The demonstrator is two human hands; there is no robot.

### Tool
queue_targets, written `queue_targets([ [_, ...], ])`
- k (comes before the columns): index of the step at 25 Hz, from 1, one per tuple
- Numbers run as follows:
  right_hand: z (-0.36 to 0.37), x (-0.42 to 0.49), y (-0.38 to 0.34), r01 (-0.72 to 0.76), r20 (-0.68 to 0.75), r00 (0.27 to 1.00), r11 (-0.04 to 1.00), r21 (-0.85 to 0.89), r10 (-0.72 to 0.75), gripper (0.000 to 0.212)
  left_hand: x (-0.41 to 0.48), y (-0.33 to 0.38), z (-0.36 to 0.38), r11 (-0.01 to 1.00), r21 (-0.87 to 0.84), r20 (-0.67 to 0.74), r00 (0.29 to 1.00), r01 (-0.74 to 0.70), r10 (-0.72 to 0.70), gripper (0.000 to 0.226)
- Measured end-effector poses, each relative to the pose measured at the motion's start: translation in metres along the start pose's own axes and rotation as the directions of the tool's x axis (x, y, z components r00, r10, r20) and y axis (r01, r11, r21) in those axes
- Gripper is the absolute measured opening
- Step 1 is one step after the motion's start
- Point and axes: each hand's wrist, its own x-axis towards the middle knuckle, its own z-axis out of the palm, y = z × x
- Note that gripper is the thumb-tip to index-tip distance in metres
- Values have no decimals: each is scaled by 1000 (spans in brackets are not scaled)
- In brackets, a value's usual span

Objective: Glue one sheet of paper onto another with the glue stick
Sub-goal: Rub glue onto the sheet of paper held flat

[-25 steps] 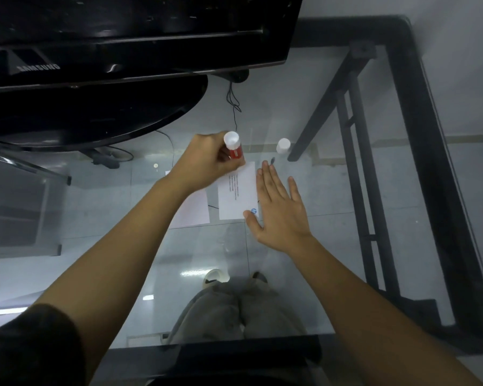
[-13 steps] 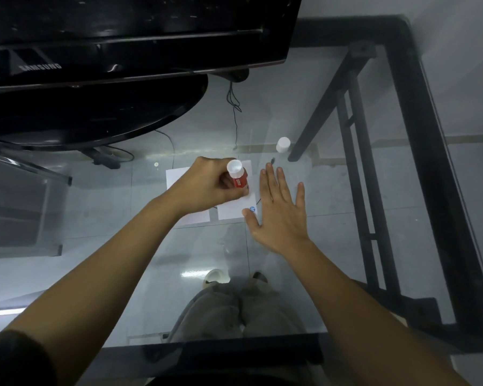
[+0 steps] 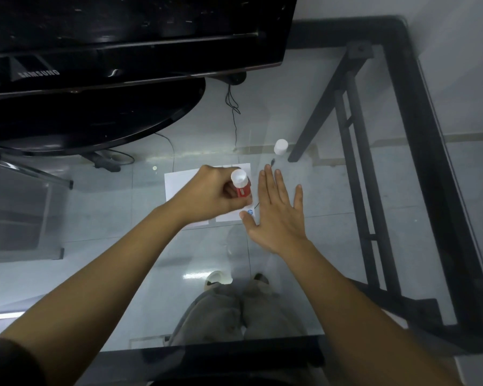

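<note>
Red glue stick (image 3: 241,188), gripped in left hand (image 3: 212,195), now lower down the paper (image 3: 176,185): spreading under way; right hand (image 3: 276,215) flat, fingers splayed, beside it

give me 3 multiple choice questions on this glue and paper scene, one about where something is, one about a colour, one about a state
1. Where does the loose white cap stand?
A. on the glass beyond the right hand's fingertips
B. on the monitor base
C. in the left hand

2. What colour is the glue stick body?
A. blue
B. red
C. green

3. How is the right hand set?
A. closed in a fist
B. gripping the glue stick
C. open and flat, at the paper's right edge

Answers:
1 A: the cap sits alone on the glass table, farther from the person than the fingers.
2 B: red shows below its white end.
3 C: the fingers are spread beside the paper, while the left hand grips the stick.
</note>
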Motion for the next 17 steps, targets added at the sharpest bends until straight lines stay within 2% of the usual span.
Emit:
queue_targets([
  [3, 0, -1, -2, -5, 1, 1000, 1000, 6, 5, 85, 10, -2, -1, 1000, 26, -11, 1000, 12, -12, 21],
  [6, 0, -2, -1, -3, 3, 1000, 1000, 18, 3, 87, 34, -4, -13, 995, 99, -109, 994, 24, -13, 25],
  [9, -1, -1, -1, -3, 14, 1000, 999, 32, 3, 87, 44, -5, -21, 996, 61, -201, 978, 61, -47, 26],
  [17, 3, 0, 1, 17, -15, 1000, 1000, 5, -17, 84, 1, -14, -3, 996, 5, -168, 981, 94, -92, 25],
])
